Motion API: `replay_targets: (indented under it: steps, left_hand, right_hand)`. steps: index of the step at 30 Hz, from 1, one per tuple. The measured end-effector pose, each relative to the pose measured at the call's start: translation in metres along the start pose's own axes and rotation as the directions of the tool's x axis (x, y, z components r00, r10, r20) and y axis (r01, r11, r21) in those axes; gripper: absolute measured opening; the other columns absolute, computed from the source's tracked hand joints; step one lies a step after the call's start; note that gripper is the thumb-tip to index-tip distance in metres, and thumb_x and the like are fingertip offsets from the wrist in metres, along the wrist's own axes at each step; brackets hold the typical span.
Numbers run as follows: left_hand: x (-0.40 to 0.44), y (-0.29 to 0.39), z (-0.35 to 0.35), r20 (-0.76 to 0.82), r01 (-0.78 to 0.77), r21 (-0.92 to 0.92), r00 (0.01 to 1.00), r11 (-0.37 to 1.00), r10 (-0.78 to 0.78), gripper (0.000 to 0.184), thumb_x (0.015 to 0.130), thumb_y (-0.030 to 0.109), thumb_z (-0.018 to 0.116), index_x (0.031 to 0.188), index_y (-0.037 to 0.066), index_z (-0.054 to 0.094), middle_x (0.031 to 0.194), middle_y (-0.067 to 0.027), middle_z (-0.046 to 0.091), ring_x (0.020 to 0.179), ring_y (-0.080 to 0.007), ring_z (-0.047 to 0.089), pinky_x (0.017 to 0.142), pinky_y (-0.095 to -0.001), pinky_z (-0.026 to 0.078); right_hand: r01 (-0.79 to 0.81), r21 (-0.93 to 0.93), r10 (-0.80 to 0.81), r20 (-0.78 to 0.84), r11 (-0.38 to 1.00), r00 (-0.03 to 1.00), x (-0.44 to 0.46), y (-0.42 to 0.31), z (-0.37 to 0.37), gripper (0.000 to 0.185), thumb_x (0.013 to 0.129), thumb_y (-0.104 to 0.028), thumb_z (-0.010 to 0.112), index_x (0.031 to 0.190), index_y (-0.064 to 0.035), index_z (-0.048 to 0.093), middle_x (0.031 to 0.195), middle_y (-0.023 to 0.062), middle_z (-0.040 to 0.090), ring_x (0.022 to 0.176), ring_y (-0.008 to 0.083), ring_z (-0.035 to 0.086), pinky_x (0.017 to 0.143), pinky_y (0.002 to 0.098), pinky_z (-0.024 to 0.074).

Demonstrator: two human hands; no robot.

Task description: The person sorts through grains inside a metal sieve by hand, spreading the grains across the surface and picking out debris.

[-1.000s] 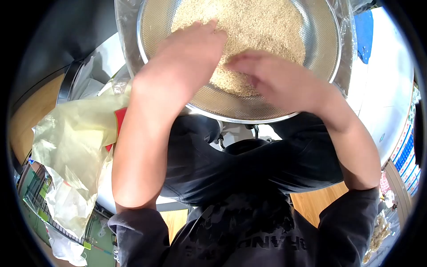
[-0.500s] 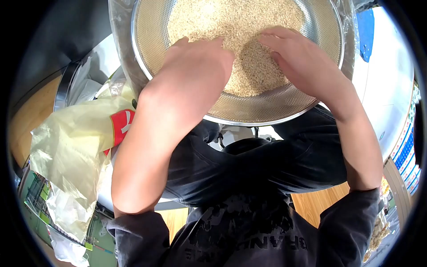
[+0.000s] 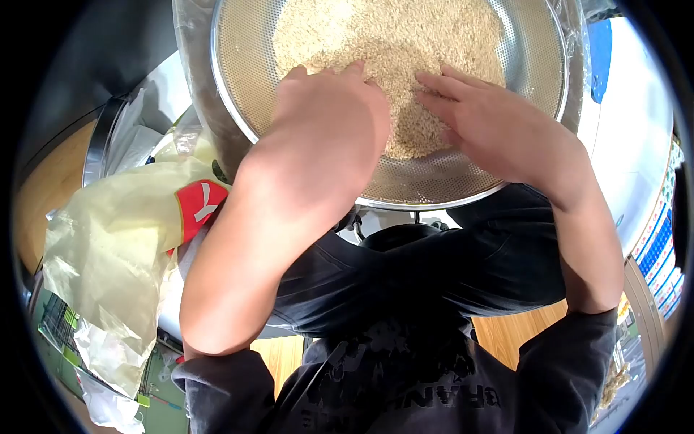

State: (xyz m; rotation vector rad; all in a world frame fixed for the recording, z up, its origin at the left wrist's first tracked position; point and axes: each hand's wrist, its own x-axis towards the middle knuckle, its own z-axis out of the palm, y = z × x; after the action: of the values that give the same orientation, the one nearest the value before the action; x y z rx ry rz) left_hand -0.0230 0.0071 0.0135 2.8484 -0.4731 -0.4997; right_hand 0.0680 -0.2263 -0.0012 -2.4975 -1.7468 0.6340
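Observation:
A heap of small beige grains (image 3: 448, 36) fills the middle of a wide perforated metal strainer bowl (image 3: 242, 58). My left hand (image 3: 332, 119) lies palm down over the near left part of the heap. Its fingertips are apart and touch the grains, while the back of the hand hides the palm. On the right, my right hand (image 3: 502, 130) rests against the heap's near right edge, fingers spread and pointing left, the thumb partly hidden beneath. A strip of grain lies between the two hands.
Clear plastic (image 3: 194, 65) surrounds the strainer's rim. A yellowish plastic bag (image 3: 108, 231) with a red label (image 3: 199, 206) lies by my left forearm. Below the strainer are my legs in dark trousers (image 3: 412, 278). A white rounded surface (image 3: 632, 123) stands at the right.
My left hand has shifted slightly right. The right hand has moved a little down, and its fingers have spread. The grains between the hands have been pushed about.

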Motion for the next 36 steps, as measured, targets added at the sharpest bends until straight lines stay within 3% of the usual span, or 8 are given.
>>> replay_targets:
  steps: [4, 6, 8, 10, 12, 15, 19, 36]
  left_hand:
    - [0.01, 0.004, -0.014, 0.146, 0.082, -0.135, 0.987, 0.987, -0.062, 0.037, 0.095, 0.012, 0.065, 0.129, 0.0, 0.07, 0.142, -0.0201, 0.067, 0.121, -0.0384, 0.067, 0.11, -0.0495, 0.05]
    - [0.017, 0.004, -0.006, 0.139, 0.072, -0.072, 0.988, 0.995, -0.062, 0.037, 0.094, 0.012, 0.066, 0.129, 0.0, 0.07, 0.141, -0.0199, 0.067, 0.125, -0.0378, 0.066, 0.111, -0.0498, 0.049]
    - [0.021, 0.003, 0.018, -0.207, -0.035, 0.046, 0.977, 0.998, 0.044, 0.038, 0.096, 0.014, 0.066, 0.132, 0.001, 0.068, 0.148, -0.0195, 0.063, 0.136, -0.0367, 0.061, 0.114, -0.0494, 0.048]
    - [0.02, 0.007, 0.027, -0.165, -0.012, 0.033, 0.986, 0.999, 0.018, 0.039, 0.098, 0.015, 0.065, 0.135, 0.001, 0.067, 0.152, -0.0193, 0.059, 0.14, -0.0363, 0.057, 0.115, -0.0494, 0.047]
    - [0.021, 0.008, 0.03, -0.117, 0.009, 0.026, 0.993, 1.0, -0.006, 0.04, 0.1, 0.017, 0.064, 0.137, 0.002, 0.065, 0.156, -0.0191, 0.056, 0.145, -0.036, 0.053, 0.117, -0.0494, 0.046]
    - [0.02, 0.008, 0.028, -0.062, 0.029, 0.032, 0.998, 0.999, -0.027, 0.042, 0.103, 0.02, 0.061, 0.142, 0.004, 0.063, 0.16, -0.0187, 0.052, 0.147, -0.0367, 0.051, 0.119, -0.0505, 0.044]
    - [0.022, 0.01, 0.024, -0.017, 0.07, 0.047, 0.997, 0.996, -0.069, 0.043, 0.104, 0.021, 0.06, 0.144, 0.006, 0.062, 0.16, -0.0193, 0.052, 0.149, -0.037, 0.049, 0.12, -0.051, 0.043]
    - [0.023, 0.012, 0.02, 0.04, 0.087, 0.098, 0.995, 0.991, -0.091, 0.044, 0.107, 0.025, 0.059, 0.148, 0.009, 0.062, 0.162, -0.0179, 0.05, 0.152, -0.0345, 0.046, 0.124, -0.0515, 0.038]
  right_hand:
    - [-0.16, 0.132, 0.148, 0.097, 0.978, 0.984, 0.017, 0.002, -0.006, 0.04, 0.09, 0.001, 0.065, 0.13, -0.0005, 0.07, 0.122, 0.0161, 0.072, 0.118, 0.0344, 0.069, 0.101, 0.0423, 0.057]
    - [-0.121, 0.125, 0.148, -0.241, 0.985, 0.959, 0.023, 0.009, 0.006, 0.029, 0.088, 0.001, 0.066, 0.116, -0.0016, 0.073, 0.106, 0.0141, 0.073, 0.1, 0.0349, 0.073, 0.091, 0.0439, 0.0597]
    - [-0.141, 0.113, 0.167, -0.272, 0.984, 0.948, 0.034, 0.018, 0.015, 0.021, 0.088, -0.002, 0.068, 0.108, -0.0012, 0.073, 0.102, 0.0148, 0.073, 0.097, 0.0348, 0.072, 0.089, 0.0441, 0.0596]
    - [-0.158, 0.103, 0.182, -0.305, 0.982, 0.935, 0.045, 0.026, 0.02, 0.014, 0.087, -0.004, 0.07, 0.1, -0.0008, 0.072, 0.099, 0.0154, 0.072, 0.094, 0.0346, 0.072, 0.088, 0.0443, 0.0594]
    - [-0.158, 0.315, 0.262, -0.321, 0.936, 0.91, 0.056, 0.028, 0.022, 0.016, 0.094, -0.009, 0.071, 0.108, -0.0029, 0.076, 0.093, 0.0152, 0.068, 0.087, 0.0345, 0.069, 0.08, 0.0448, 0.0554]
    - [-0.292, 0.26, 0.339, -0.16, 0.92, 0.927, 0.066, 0.027, 0.009, 0.019, 0.092, -0.003, 0.063, 0.101, -0.0021, 0.078, 0.095, 0.0222, 0.074, 0.093, 0.0389, 0.072, 0.089, 0.047, 0.0582]
    - [-0.304, 0.342, 0.398, -0.254, 0.889, 0.881, 0.068, 0.03, 0.015, 0.012, 0.09, -0.004, 0.065, 0.092, -0.0019, 0.077, 0.091, 0.0214, 0.07, 0.087, 0.0378, 0.071, 0.085, 0.0477, 0.0594]
    - [-0.361, 0.317, 0.417, -0.126, 0.877, 0.9, 0.073, 0.03, 0.015, 0.013, 0.087, -0.01, 0.073, 0.094, -0.0016, 0.079, 0.099, 0.0191, 0.073, 0.094, 0.0371, 0.073, 0.088, 0.0458, 0.0606]
